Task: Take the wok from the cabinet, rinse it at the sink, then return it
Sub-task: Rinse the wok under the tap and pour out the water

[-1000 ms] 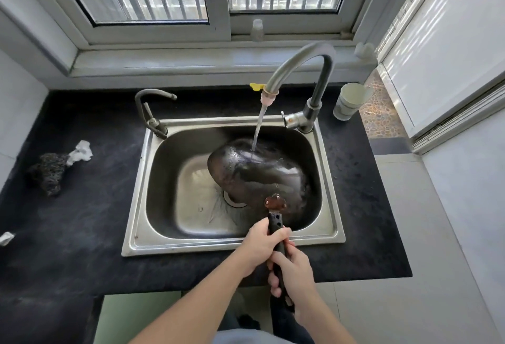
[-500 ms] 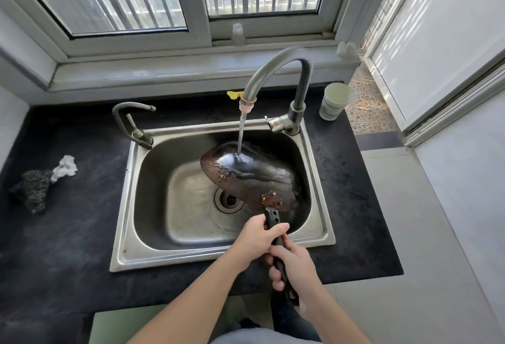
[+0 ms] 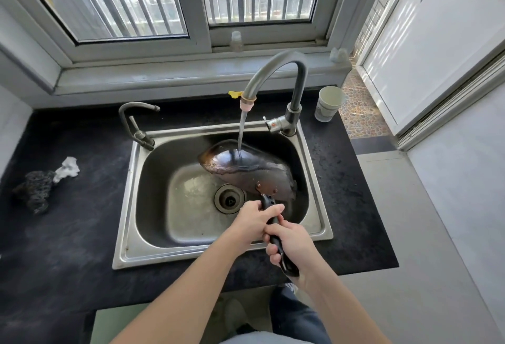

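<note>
A dark, round-bottomed metal wok (image 3: 246, 171) hangs inside the brushed stainless-steel sink (image 3: 123, 234), turned so its smooth, domed underside faces up, wet and glossy with brownish scorched patches near the rim. A rivet plate joins it to a long black handle (image 3: 269, 203) that slopes back over the sink's front edge towards the person.

Both hands are on that handle. The left hand (image 3: 254, 220) grips it high up, close to the wok's body, with its fingers wrapped over the top. The right hand (image 3: 289, 245) is closed round the lower part, just behind the left and touching it, and the handle's end pokes out below its palm.

A thin stream of water (image 3: 241, 130) falls from the tall, grey, curved tap (image 3: 273, 65) straight onto the wok's far, upper part. The round drain (image 3: 229, 198) lies uncovered in the basin, left of the handle. A smaller bent metal tap (image 3: 131, 122) stands at the sink's far left corner.

The sink sits in a black, speckled stone bench (image 3: 68, 220). A pale paper cup (image 3: 328, 103) stands on it beyond the tall tap, to the right. Well to the left lie a rough dark scouring lump (image 3: 35, 190) and a crumpled white scrap (image 3: 67, 168), touching each other. A barred window (image 3: 191, 2) fills the wall behind.
</note>
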Available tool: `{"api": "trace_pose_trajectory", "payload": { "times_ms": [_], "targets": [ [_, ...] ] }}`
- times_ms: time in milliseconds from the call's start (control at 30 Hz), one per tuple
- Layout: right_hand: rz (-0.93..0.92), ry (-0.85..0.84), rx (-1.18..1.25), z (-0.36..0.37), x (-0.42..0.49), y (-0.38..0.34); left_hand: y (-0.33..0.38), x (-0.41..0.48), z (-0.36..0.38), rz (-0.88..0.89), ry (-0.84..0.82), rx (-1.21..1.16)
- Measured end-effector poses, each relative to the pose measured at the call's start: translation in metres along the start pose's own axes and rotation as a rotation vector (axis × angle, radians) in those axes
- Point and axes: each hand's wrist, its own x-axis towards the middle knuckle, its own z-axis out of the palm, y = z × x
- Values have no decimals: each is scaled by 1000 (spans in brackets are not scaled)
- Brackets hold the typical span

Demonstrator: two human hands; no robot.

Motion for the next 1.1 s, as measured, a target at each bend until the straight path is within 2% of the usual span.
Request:
{"api": "trace_pose_trajectory", "payload": {
  "times_ms": [333, 533, 933, 1100],
  "targets": [
    [-118, -29, -391, 28, -1, 29, -25, -34, -39, 28, -8, -277],
    [-145, -58, -557, 15, -8, 23, -32, -40, -31, -4, 0, -374],
    [-13, -96, -571, 0, 11, -51, 18, -15, -11, -14, 52, -452],
    [33, -147, -655, -1, 20, -81, 32, -5, -7, -22, 80, -494]
  ]
}}
